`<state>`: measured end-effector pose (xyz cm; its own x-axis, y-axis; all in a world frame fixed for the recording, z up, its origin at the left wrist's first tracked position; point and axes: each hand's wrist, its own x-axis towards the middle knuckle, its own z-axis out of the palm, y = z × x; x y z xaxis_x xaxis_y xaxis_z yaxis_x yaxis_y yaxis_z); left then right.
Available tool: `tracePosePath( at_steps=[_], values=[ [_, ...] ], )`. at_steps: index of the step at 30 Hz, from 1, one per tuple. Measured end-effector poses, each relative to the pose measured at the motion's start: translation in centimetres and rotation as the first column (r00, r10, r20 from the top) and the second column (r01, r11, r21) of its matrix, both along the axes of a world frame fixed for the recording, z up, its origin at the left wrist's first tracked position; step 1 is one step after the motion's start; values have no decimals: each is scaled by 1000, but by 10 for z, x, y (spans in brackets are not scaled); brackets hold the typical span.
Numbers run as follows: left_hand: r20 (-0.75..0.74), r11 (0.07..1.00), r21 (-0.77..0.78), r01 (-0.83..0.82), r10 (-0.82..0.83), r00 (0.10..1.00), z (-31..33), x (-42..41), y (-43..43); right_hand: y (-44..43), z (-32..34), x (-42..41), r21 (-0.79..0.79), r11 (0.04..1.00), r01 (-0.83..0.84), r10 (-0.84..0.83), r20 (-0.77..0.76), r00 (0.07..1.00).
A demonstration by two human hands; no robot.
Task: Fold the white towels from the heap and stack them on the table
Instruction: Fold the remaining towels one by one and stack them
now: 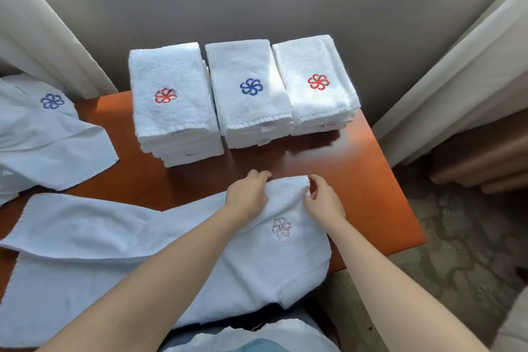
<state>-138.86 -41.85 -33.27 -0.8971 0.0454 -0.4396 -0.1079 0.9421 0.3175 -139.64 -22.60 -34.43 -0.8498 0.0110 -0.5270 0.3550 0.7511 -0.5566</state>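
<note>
Unfolded white towel [200, 237], far edge pinched by left hand [247, 194] and right hand [324, 203], apparently for folding; three folded stacks [248, 94] behind.

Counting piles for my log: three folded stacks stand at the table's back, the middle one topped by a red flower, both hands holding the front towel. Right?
No: the head view shows the middle stack topped by a blue flower, not red. The rest holds: three stacks, and the left hand and right hand hold the front towel.
</note>
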Motion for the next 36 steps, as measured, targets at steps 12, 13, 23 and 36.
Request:
tracePosePath(
  at_steps=[12, 13, 23, 36],
  values=[
    [-216, 979, 187, -80, 120, 969, 12, -42, 31, 28, 14, -31, -284, 931, 229, -273, -125, 954],
    [-234, 973, 217, -77, 128, 964, 15, -47, 34, 31, 18, -35, -306, 920, 246, -297, -134, 945],
    [-160, 946, 315, 78, -28, 987, 19, -62, 47, 49, 25, -50, -453, 823, 342, -420, -80, 904],
    [-148, 986, -137, 98, -118, 982, -9, -43, 28, 31, 10, -63, -466, 780, 418, -415, 116, 902]
  ],
)
